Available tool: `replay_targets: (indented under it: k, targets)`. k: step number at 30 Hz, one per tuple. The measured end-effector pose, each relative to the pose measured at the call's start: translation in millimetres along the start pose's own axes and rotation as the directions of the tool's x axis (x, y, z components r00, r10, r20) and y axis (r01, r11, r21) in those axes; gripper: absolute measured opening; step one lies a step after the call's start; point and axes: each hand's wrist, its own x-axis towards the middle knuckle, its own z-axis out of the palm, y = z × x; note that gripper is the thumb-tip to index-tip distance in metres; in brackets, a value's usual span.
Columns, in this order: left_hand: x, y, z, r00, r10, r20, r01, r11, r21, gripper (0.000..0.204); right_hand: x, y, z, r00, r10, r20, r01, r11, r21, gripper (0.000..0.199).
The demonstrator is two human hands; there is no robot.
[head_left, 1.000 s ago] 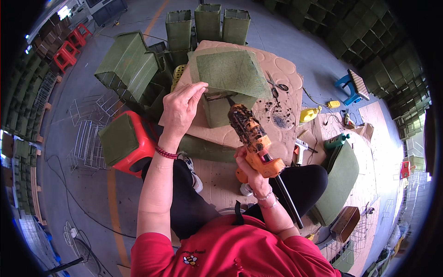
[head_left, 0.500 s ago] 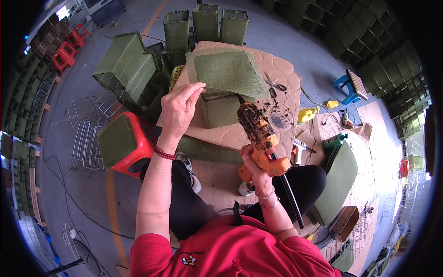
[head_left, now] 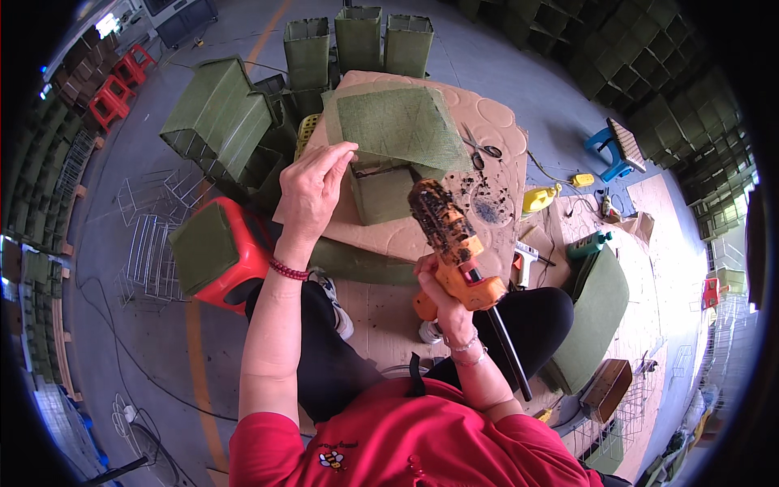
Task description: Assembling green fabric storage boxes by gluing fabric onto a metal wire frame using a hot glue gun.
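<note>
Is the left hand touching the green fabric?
Touching: the head view shows the left hand with fingertips pinching the edge of the green fabric.

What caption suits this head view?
Left hand pinches green fabric on a box; right hand holds an orange glue gun.

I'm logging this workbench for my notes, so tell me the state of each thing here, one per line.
Left hand: raised, fingers pinching the edge of the green fabric.
Right hand: closed around the glue gun's grip.
Glue gun: orange, held up, nozzle end crusted dark.
Green fabric: flap lifted over the box.
Box: fabric-covered, lying on the cardboard.
Scissors: lying on the cardboard, untouched.
Red stool: standing, green pad on top.
</note>
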Motion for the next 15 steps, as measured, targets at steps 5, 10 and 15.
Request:
replay_targets:
  k: [5, 10, 15]
  targets:
    - [1, -2, 6, 1.0, 0.017, 0.0, -0.017, 1.0, 0.012, 0.011, 3, -4, -6, 0.999, 0.002, -0.032, 0.002, 0.994, 0.111, 0.014]
    - [2, -5, 8, 0.998, 0.011, -0.055, -0.011, 1.0, 0.011, 0.01, 5, -5, -9, 1.0, -0.015, -0.018, 0.017, 0.994, 0.107, 0.015]
    - [4, -6, 12, 0.995, 0.018, -0.1, -0.019, 1.0, -0.004, 0.011, 7, -7, -13, 0.996, -0.035, -0.078, 0.04, 0.998, 0.057, 0.016]
